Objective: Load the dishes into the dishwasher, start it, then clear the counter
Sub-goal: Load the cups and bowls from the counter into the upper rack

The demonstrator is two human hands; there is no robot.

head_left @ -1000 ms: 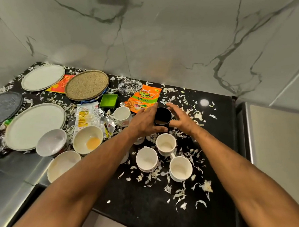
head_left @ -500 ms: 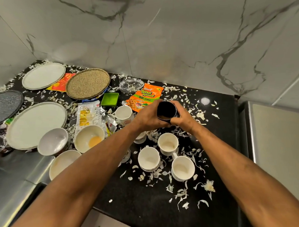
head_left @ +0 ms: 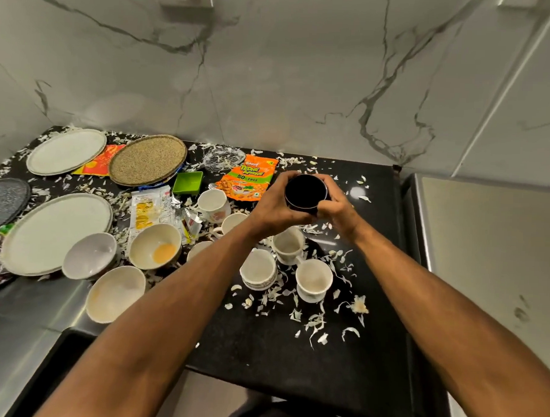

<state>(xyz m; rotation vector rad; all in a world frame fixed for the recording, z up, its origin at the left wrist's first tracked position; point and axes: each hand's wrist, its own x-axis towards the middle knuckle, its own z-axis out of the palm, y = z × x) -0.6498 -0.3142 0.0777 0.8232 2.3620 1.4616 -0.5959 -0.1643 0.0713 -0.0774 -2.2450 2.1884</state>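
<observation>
A black cup [head_left: 305, 192] is held above the black counter [head_left: 292, 351], its mouth tilted toward me. My left hand [head_left: 275, 205] grips its left side and my right hand [head_left: 335, 206] grips its right side. Below the cup stand several white cups, among them one [head_left: 287, 244], one [head_left: 258, 269] and one [head_left: 313, 279]. Further left are bowls: one with a yellow residue [head_left: 155, 245], a greyish one [head_left: 89, 256] and a cream one [head_left: 115, 292]. Two white plates [head_left: 57, 227] [head_left: 66, 151], a speckled brown plate [head_left: 147, 158] and a grey plate [head_left: 1, 201] lie at the left.
White peel scraps litter the counter. An orange snack packet [head_left: 248, 180], a green square dish [head_left: 188, 182], torn wrappers [head_left: 149, 204] and a clear plastic lid [head_left: 224, 157] lie at the back. A steel surface [head_left: 492, 249] adjoins on the right; the marble wall rises behind.
Both hands have closed round the black cup and lifted it off the counter, tilting its mouth toward me.
</observation>
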